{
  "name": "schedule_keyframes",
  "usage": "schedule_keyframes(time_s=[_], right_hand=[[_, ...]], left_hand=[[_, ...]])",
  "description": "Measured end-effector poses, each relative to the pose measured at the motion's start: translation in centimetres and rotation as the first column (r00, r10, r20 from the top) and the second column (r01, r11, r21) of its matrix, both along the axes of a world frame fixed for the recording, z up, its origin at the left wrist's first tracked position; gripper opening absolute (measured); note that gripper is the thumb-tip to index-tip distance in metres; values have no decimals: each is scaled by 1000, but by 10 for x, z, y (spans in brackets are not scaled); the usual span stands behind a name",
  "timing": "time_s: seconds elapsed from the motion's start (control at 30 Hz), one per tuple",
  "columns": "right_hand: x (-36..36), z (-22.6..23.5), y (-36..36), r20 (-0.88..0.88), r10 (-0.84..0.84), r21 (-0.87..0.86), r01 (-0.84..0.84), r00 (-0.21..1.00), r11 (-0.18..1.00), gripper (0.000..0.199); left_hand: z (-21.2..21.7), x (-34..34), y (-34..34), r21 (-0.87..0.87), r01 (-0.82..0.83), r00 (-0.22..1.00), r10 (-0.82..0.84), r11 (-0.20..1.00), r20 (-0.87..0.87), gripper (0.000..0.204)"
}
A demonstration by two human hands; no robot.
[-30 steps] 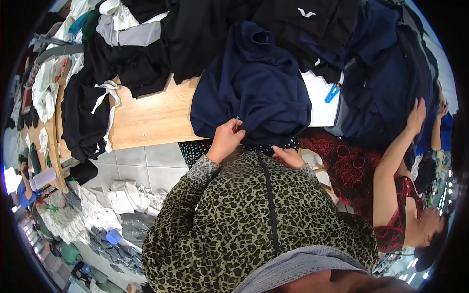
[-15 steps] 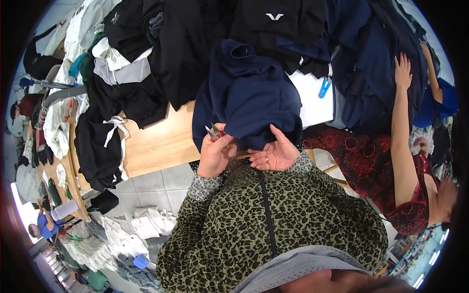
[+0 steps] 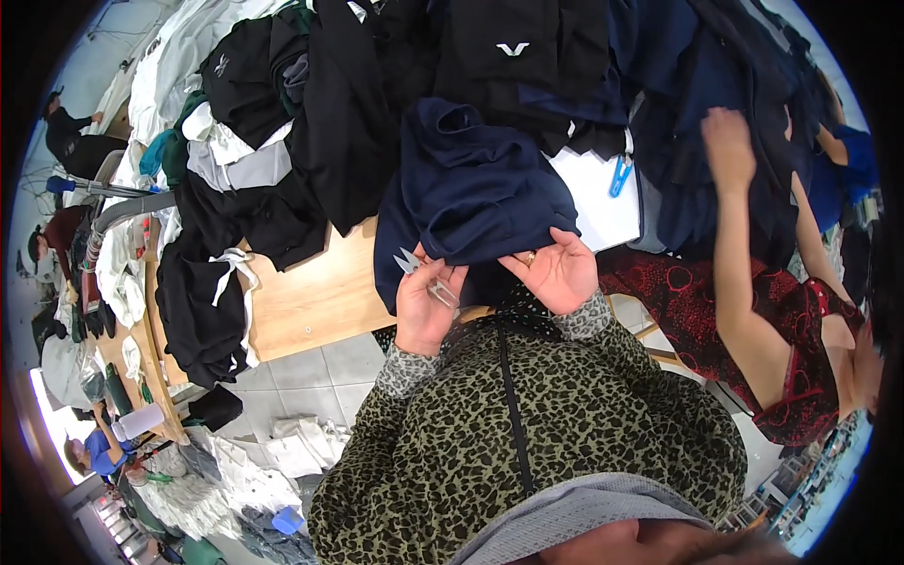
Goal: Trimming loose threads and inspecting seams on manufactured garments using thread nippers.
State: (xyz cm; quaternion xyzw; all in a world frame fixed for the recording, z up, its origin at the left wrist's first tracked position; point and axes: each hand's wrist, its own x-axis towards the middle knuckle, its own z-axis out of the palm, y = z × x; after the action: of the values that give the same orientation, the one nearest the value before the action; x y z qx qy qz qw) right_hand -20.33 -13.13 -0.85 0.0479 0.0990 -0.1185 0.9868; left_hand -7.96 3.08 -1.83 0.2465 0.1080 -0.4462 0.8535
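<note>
A navy blue garment lies bunched on the table edge in front of me, its near edge between my two hands. My left hand is closed around a pair of thread snips, with the blades pointing up past the fingers. Its fingertips also touch the garment's edge. My right hand, wearing a ring, grips the same edge farther right, palm turned up. Some of its fingertips are hidden by the cloth.
Black garments are heaped behind and to the left on the wooden table. Blue-handled snips lie on white paper. At right, a co-worker's arm reaches over more navy cloth.
My hands have moved slightly apart, and my right hand has taken the garment's edge. The snips' handles now show beneath my left fingers. The co-worker's arm has shifted left.
</note>
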Motion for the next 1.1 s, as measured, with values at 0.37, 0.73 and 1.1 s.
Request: schedule_keyframes(time_s=[0.37,0.73,1.1], right_hand=[[-4,2,3,-181,-136,-449,42,974,893,27],[1,27,5,-327,-246,-720,-71,912,691,21],[-3,24,-6,-335,-161,-612,-85,928,786,16]], left_hand=[[1,-10,-4,264,20,999,-26,964,21,38],[40,2,-32,501,65,504,-462,863,730,32],[38,-3,-43,452,269,737,-484,850,472,24]])
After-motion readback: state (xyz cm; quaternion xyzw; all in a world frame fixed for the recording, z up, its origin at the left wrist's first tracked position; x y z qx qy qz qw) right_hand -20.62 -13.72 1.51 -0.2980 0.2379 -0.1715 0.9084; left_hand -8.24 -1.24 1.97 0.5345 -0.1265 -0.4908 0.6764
